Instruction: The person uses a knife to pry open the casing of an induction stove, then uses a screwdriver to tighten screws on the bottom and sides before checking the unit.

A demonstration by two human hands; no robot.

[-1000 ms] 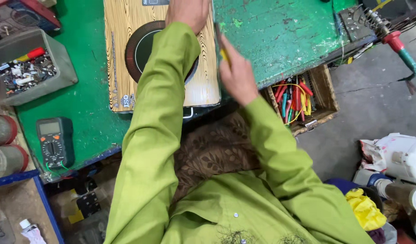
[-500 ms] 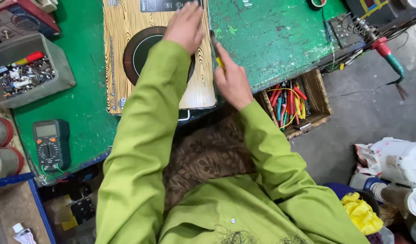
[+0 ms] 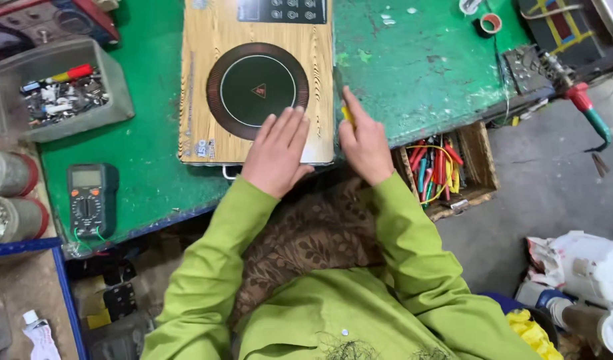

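Observation:
A flat induction cooker [image 3: 206,100] with a wood-grain top, a dark round heating ring and a black control panel lies on the green workbench [image 3: 420,73]. My left hand [image 3: 276,153] rests flat on its near right corner, fingers spread over the ring's edge. My right hand [image 3: 363,143] sits at the cooker's right edge and grips a slim yellow-handled tool [image 3: 347,115] that points up along that edge. Both sleeves are bright green.
A grey bin of screws and parts [image 3: 56,90] sits at the left. A multimeter [image 3: 88,200] lies near the bench's front edge. A wooden crate of coloured-handled tools [image 3: 446,170] stands below the bench at right. A tape roll [image 3: 491,23] lies far right.
My left hand has drawn back from the cooker's far end to its near right corner. The right hand has settled against the cooker's right edge. The view has shifted, showing more of the cooker.

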